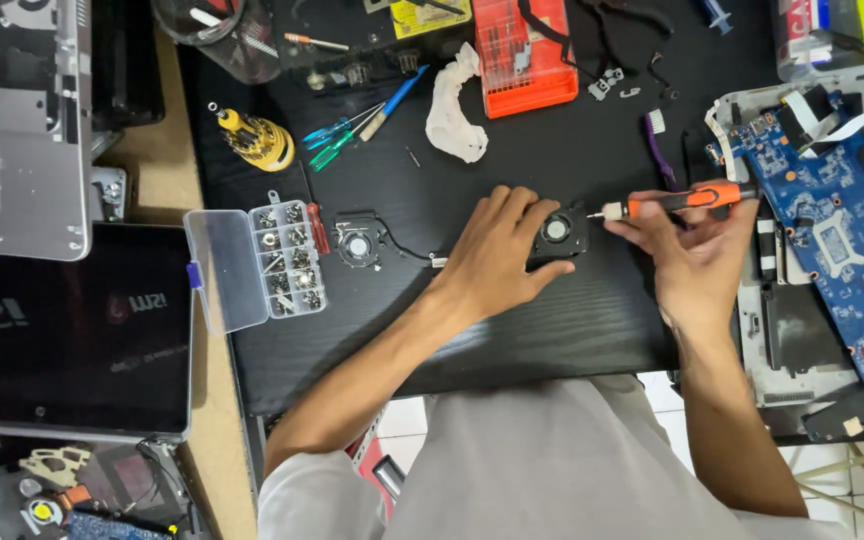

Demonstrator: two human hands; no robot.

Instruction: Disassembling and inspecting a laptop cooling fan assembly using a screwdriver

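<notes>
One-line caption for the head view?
Left hand steadies a small black fan while right hand points an orange screwdriver at it.

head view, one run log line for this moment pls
left hand: pressing on black fan | right hand: holding orange screwdriver, tip at fan edge | second fan: left, untouched

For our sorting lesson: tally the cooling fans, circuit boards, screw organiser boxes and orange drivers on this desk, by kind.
Cooling fans: 2 (fan under left hand, fan beside box)
Blue circuit board: 1
Screw organiser box: 1
Orange driver in right hand: 1
Total: 5
</notes>
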